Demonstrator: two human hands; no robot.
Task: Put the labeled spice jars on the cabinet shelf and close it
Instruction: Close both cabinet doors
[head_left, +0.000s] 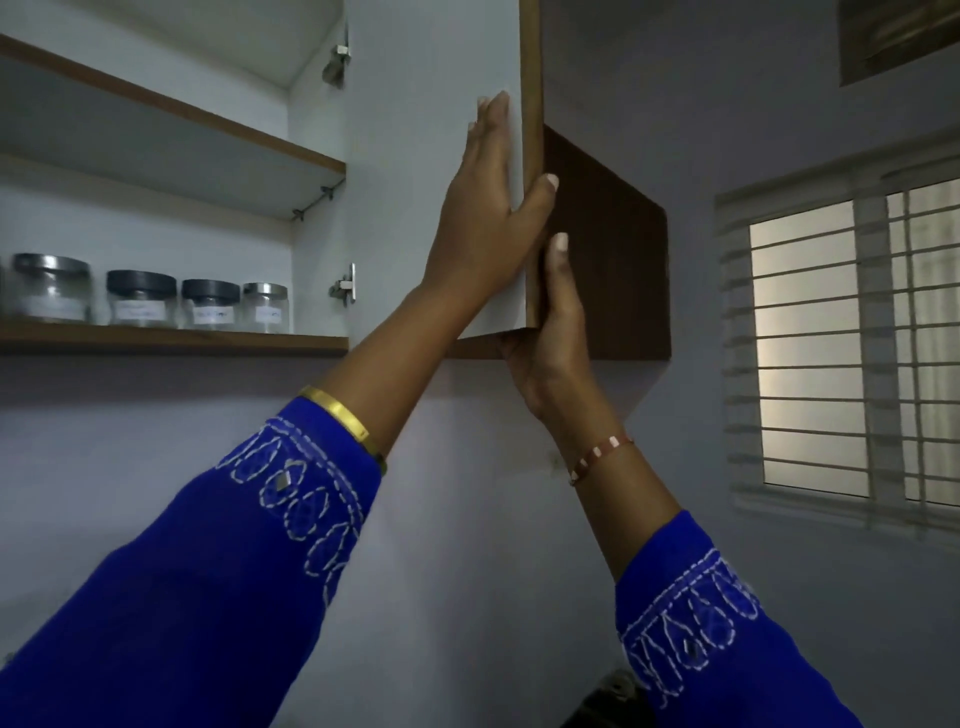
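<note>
Several labeled glass spice jars with dark or metal lids stand in a row on the lower cabinet shelf. The cabinet door is swung open, with its white inner face toward me. My left hand lies flat on that inner face, and its thumb hooks round the door's wooden edge. At the door's lower corner my right hand grips from below, thumb up along the outer side. Its fingers are hidden behind the door.
An upper shelf sits above the jars with nothing visible on it. Metal hinges join the door to the cabinet wall. A dark brown cabinet side is right of the door. A barred window is at the far right.
</note>
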